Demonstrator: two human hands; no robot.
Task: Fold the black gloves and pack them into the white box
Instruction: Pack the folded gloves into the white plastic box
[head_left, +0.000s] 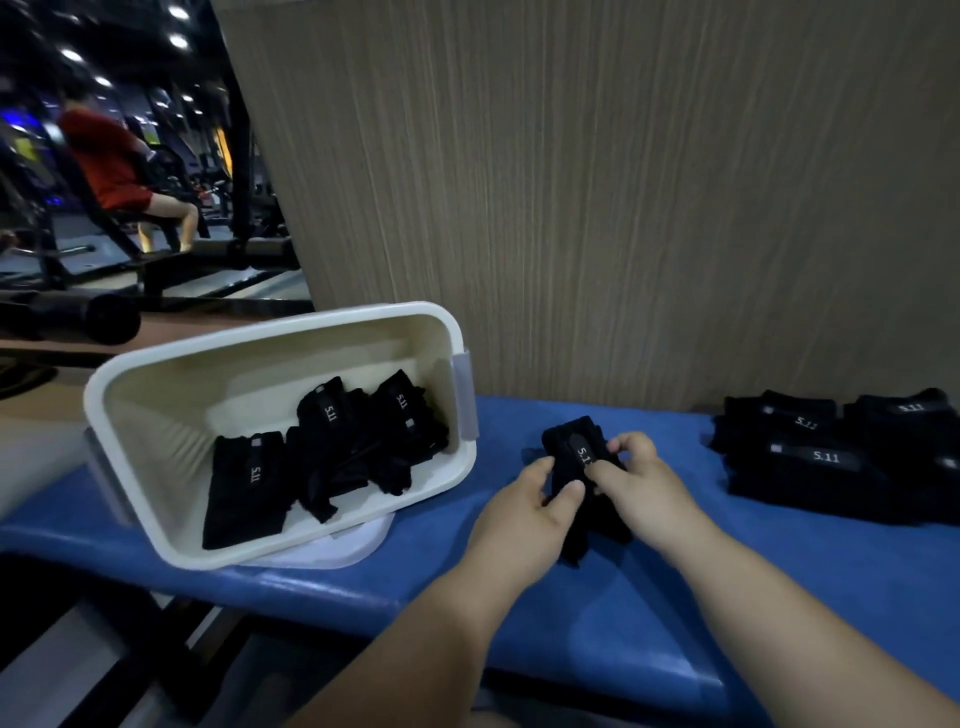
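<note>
Just right of the white box (280, 323), both forearms reach forward over the blue bench (623, 603). The left hand (527, 501) curls its fingers and thumb round the black glove (569, 441). The right hand (641, 486) pinches the glove's labelled strap. Folded gloves (332, 441) lie inside the box, and a stack of gloves (810, 460) sits farther right.

The glove (565, 440) I hold is matt black cloth with a smoother printed strip. The box (280, 325) is smooth cream-white plastic, faintly shiny. My tabletop (623, 623) looks like blue padded vinyl, glossy. The wall (571, 182) shows matt, fine wood grain.
</note>
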